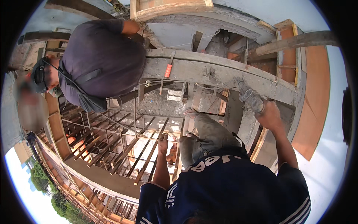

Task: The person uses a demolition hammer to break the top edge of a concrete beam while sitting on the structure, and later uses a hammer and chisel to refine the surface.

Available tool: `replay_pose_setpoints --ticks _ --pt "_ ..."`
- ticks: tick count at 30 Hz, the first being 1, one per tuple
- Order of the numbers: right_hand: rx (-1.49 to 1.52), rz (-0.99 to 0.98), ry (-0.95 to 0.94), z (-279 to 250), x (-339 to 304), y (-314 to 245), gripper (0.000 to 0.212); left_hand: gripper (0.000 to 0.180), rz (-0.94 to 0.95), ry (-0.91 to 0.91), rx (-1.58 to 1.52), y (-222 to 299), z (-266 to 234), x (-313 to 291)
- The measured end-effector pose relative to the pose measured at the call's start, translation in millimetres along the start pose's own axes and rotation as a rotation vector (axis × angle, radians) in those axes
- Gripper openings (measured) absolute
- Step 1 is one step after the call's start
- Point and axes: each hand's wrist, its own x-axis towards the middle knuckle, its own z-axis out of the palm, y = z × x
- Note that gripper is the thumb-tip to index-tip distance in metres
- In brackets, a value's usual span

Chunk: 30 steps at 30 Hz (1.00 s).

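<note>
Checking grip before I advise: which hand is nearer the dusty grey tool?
Right. The right hand grips the dusty grey tool; the left hand is apart from it, off to the left.

Left grip (163, 143) too small to read, navy shirt (227, 190) cut off below, co-worker (102, 63) with hands hidden

At the upper left of the frame, a person in a dark shirt and black cap (104, 59) is seen, by whom a small black shoulder bag (93, 103) is worn. The top centre is crossed by a pale wooden beam (172, 12). At the right, a tall orange-brown plywood panel (314, 104) is set below a long weathered grey-brown timber (298, 43). Leafy green trees (39, 178) are framed at the lower left, beside a bright white sky (26, 194).
</note>
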Motion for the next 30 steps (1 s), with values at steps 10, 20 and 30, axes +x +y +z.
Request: replay_pose_setpoints --ticks 10,20,30 --pt "0.649 0.23 0.196 46.6 -38.7 12.9 0.034 0.051 0.253 -0.26 0.568 73.6 128.2 161.6" --pt "0.617 0.418 0.502 110.7 -93.5 29.9 0.047 0.083 0.298 -0.45 1.178 14.4 227.9 282.0" --pt "0.822 0.486 0.398 157.1 -132.2 53.2 0.03 0.038 0.611 -0.334 1.287 -15.4 240.0 302.5"
